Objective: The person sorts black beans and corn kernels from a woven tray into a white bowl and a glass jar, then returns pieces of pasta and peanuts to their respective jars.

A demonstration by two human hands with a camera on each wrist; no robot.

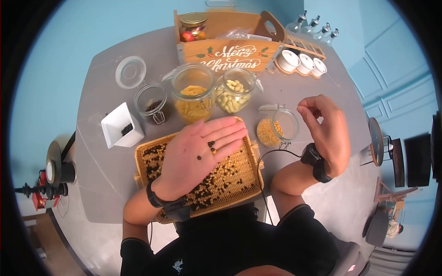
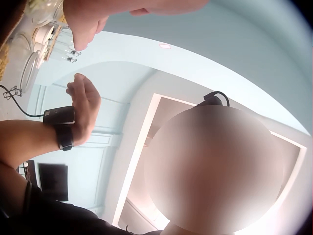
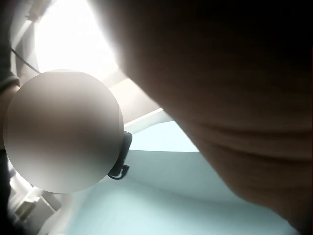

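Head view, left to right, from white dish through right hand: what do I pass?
White dish, jar with dark contents, largest jar, jar of pale pieces, jar of yellow kernels, right hand.

- four clear glass jars with wire clasps (image 1: 191,106), mid-counter (image 1: 99,184)
- one gold-lidded glass jar (image 1: 193,31), in the crate
- one wooden crate with white lettering (image 1: 230,50), far edge
- three round white lidded pots (image 1: 289,61), toward the far right corner
- four glass bottles with metal spouts (image 1: 307,28), far right corner
- one square white bowl (image 1: 112,129), left edge
- one rectangular woven basket (image 1: 257,158), near edge
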